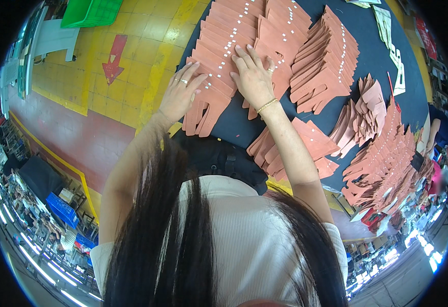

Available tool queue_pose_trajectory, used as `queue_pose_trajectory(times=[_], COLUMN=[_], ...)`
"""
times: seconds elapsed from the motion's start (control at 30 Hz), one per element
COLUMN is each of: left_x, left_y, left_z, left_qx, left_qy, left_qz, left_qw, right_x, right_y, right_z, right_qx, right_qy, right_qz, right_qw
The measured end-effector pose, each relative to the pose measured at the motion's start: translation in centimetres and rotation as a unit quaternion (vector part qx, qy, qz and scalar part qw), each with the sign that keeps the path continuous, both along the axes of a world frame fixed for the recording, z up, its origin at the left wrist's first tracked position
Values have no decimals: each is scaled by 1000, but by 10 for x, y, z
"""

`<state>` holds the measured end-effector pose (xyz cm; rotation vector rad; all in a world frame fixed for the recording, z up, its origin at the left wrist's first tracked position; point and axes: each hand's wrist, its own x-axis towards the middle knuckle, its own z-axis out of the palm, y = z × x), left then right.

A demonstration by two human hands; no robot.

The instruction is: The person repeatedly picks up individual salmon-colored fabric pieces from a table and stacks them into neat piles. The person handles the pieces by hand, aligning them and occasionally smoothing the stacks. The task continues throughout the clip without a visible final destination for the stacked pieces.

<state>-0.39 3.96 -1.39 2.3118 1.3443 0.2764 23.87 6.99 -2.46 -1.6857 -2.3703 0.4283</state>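
Note:
On a dark table [369,46], flat salmon-pink cut pieces [224,38] lie overlapped in a long slanting row, each with a small white tag. They look like leather shoe parts. My left hand [179,94] rests along the left edge of this row near its close end, fingers stretched out. Over the row's right edge lies my right hand [254,79], its fingers spread on the pieces. Beside it, to the right, runs a second row [282,30], and beyond that a third fanned row [326,56]. Whether the left fingertips lift any piece is unclear.
A smaller stack [305,138] sits beneath my right forearm. Curled pieces [369,115] and a bigger heap [382,158] lie right, near a thin red stick [390,84] and pale strips [385,25]. A green crate [91,13] stands at upper left; another person's arm [433,133] shows far right.

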Motion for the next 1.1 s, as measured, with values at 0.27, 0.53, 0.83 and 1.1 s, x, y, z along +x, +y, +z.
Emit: queue_pose_trajectory(times=[0.27, 0.53, 0.83, 1.1], left_x=[-2, -3, 16, 26], left_y=[-1, 0, 42, 80], left_z=[-3, -6, -10, -23], left_qx=[-1, 11, 53, 97], left_qy=[52, 48, 22, 44], left_qz=[-28, -51, -34, -44], left_qw=[998, 997, 998, 993], right_x=[1, 3, 4, 5], right_y=[0, -1, -3, -4], right_z=[-1, -2, -1, -4], right_qx=[2, 9, -4, -6], right_qy=[11, 10, 27, 38], right_qz=[-1, 0, -5, -8], right_qw=[1000, 1000, 1000, 999])
